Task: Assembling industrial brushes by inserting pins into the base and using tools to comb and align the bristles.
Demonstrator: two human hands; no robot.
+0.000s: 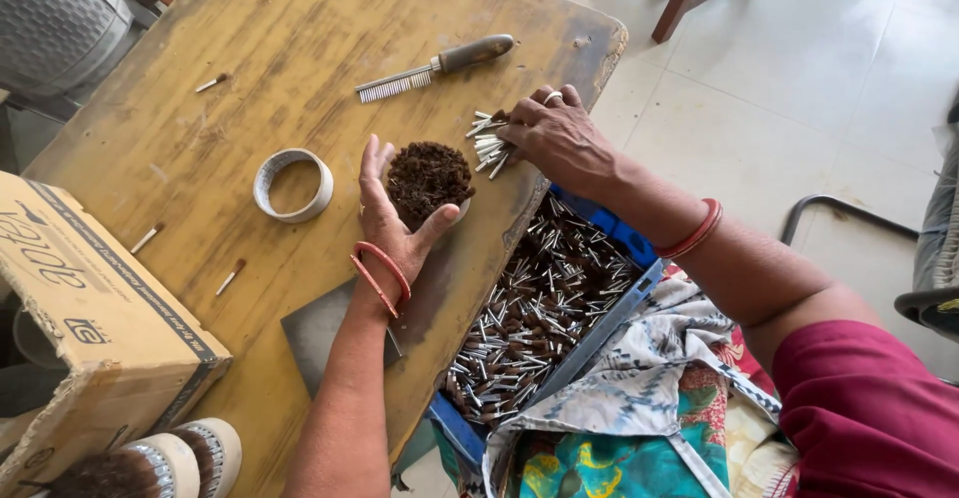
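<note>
On the worn wooden table [240, 78], seen from the head camera, the left hand [395, 223] cups a round bundle of brown-tipped sticks [428, 180], thumb and fingers curved around its rim. Just beyond it, the right hand [559, 138] is pinched shut on a small loose bunch of pale sticks [487, 143]. They look light, thin and stiff, likely to scatter, so gripping the bunch around its middle seems best. Below the right wrist sits a blue tray [619, 233] full of sticks.
</note>
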